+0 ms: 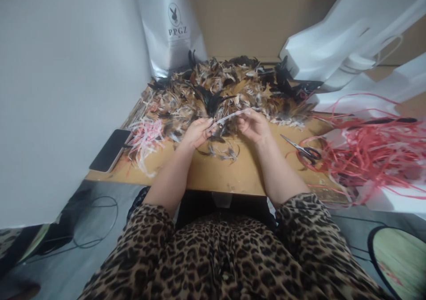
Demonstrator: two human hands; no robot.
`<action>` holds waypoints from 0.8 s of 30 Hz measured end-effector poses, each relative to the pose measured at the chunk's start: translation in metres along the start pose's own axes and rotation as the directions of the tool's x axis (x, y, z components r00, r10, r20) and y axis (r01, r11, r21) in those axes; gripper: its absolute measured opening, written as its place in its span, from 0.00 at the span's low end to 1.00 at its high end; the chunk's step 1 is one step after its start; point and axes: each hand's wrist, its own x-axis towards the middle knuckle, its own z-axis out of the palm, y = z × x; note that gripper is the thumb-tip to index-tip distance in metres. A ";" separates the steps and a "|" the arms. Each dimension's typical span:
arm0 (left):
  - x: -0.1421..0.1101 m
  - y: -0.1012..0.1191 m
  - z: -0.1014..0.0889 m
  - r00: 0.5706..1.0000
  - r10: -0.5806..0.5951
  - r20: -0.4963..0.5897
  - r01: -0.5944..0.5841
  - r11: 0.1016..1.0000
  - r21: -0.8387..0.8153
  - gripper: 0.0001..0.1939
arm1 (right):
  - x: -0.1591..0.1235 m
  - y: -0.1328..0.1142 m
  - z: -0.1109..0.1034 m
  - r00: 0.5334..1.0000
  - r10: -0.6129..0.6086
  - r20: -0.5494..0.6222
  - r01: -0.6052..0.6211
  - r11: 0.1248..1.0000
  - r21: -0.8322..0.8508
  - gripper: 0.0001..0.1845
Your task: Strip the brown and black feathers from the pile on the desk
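Note:
My left hand (197,132) and my right hand (253,125) are both closed in a pinch over the wooden table (233,171). Between them they hold a thin pale pink-white strip (229,116), stretched from one hand to the other. Just behind the hands lies a big heap of brown, white and black feathers (226,87). A few loose feathers (222,151) lie on the table below my hands.
A dark phone (110,150) lies at the table's left edge beside a bundle of pink-white strips (144,138). Black-handled scissors (304,150) rest to the right, next to a tangle of red strips (366,151). White bags (349,38) and a silver pouch (173,29) stand behind.

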 end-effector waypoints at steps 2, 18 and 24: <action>0.000 0.001 0.002 1.000 -0.011 -0.023 0.011 1.000 0.008 0.11 | 0.003 0.003 -0.004 1.000 0.018 -0.014 -0.018 0.999 0.044 0.14; 0.000 0.002 0.009 0.975 0.200 -0.098 -0.190 0.976 0.105 0.12 | -0.010 -0.007 -0.006 0.953 0.119 0.279 -0.106 0.992 -0.062 0.27; -0.002 -0.001 0.014 0.982 0.180 -0.057 -0.164 0.962 0.217 0.14 | -0.012 0.014 0.017 0.955 0.208 0.210 -0.128 0.931 -0.343 0.21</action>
